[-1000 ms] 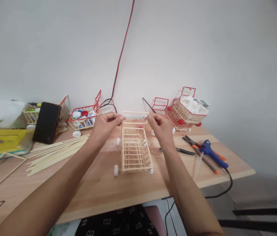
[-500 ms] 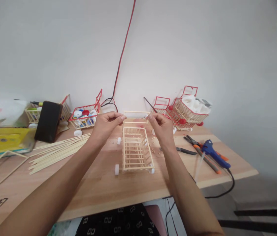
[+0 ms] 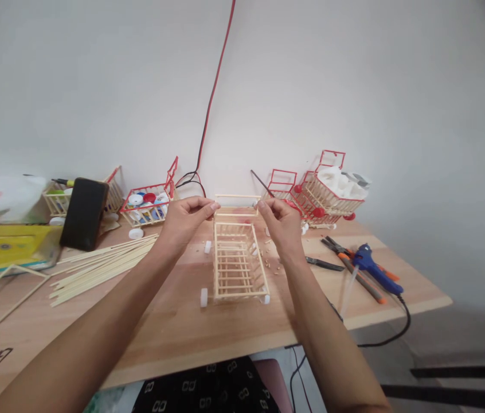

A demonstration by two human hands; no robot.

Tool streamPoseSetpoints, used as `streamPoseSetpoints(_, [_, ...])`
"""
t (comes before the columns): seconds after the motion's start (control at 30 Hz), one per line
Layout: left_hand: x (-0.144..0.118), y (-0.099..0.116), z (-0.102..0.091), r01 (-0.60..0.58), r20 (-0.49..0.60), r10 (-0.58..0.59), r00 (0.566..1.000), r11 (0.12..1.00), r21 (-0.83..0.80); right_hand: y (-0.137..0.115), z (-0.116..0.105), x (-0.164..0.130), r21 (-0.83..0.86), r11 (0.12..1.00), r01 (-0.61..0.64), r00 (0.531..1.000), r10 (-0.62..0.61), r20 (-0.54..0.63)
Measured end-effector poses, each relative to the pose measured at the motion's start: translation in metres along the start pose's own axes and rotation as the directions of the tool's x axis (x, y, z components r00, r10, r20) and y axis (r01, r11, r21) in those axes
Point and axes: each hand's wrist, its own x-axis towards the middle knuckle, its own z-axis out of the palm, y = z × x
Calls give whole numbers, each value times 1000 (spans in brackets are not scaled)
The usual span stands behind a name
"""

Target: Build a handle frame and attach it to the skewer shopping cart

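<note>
A small cart of thin wooden sticks (image 3: 234,296) stands on the table in front of me, with white wheels at its corners. At its far end a small stick frame (image 3: 237,197) rises. My left hand (image 3: 188,221) pinches the left side of this frame between thumb and fingers. On the opposite side, my right hand (image 3: 283,223) pinches the frame's right end the same way. The fingertips cover the frame's ends, so its joints to the cart are hard to make out.
Loose sticks (image 3: 105,269) and a phone (image 3: 84,213) are to the left. Red-trimmed carts (image 3: 145,206) line the wall, one holding bottle caps. A blue glue gun (image 3: 375,269), pliers (image 3: 349,264) and a black-bladed tool (image 3: 325,264) lie at right. The wooden table (image 3: 173,332) has scraps.
Almost nothing differs. Both hands keep their pinch on the frame, and the whole view has shifted very slightly.
</note>
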Motion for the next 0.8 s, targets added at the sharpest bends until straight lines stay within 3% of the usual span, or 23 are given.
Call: streamPoseSetpoints(0.8, [-4, 0, 2, 15, -47, -15, 999, 1000, -5, 2, 2, 0, 1, 1000, 10, 1000, -10, -5])
